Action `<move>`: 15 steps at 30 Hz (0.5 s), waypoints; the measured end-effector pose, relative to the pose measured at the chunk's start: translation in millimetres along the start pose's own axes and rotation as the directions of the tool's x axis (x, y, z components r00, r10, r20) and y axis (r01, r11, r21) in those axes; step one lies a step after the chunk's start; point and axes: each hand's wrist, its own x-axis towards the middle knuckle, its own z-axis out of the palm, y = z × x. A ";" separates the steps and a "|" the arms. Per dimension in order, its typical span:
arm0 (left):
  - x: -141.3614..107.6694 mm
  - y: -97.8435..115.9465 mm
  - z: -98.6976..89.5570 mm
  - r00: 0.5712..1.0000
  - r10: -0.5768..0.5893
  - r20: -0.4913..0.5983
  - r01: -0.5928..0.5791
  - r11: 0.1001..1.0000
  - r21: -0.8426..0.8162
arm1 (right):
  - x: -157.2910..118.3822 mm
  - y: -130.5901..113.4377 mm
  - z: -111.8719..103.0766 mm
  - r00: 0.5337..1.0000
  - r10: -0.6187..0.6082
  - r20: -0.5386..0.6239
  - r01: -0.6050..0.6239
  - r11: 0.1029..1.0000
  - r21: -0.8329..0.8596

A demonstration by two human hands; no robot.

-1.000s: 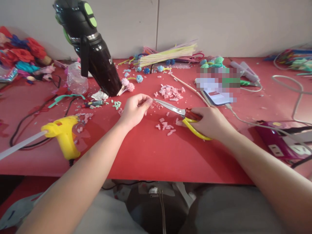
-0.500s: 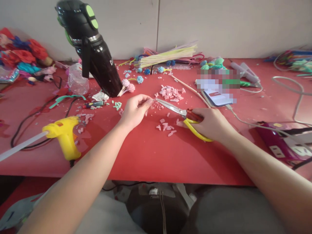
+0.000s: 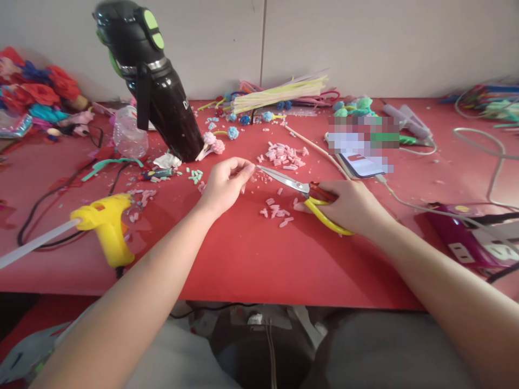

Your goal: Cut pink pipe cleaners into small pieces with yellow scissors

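Scissors (image 3: pixel 298 186): right hand (image 3: pixel 352 205) gripped handles
Left hand (image 3: pixel 229 183): seemingly pinched uncut scrap
Pink snippets (image 3: pixel 283 155): lay cut, toward worktop's (image 3: pixel 251 270) back edge

A bare left arm (image 3: pixel 135 281), a bare right arm (image 3: pixel 440 270), both wide low down and skinny near the hands, a bare left hand (image 3: pixel 229 183), a bare right hand (image 3: pixel 357 208), plain grey clothes (image 3: pixel 178 356), lighter on the left, darker on the right
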 end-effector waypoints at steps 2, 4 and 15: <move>0.0 -0.8 -0.2 1.000 -0.001 -0.002 0.001 1.000 -0.004 | -0.2 0.6 -0.3 1.000 -0.012 -0.004 0.012 1.000 0.006; 0.0 -1.4 -0.4 1.000 0.000 -0.001 0.000 1.000 -0.006 | -0.8 1.2 -0.7 1.000 -0.022 -0.008 0.022 1.000 0.010; 0.8 -0.8 -0.5 1.000 0.011 0.011 -0.011 1.000 -0.004 | -2.7 -1.9 -2.1 0.999 0.037 0.009 -0.038 0.999 0.015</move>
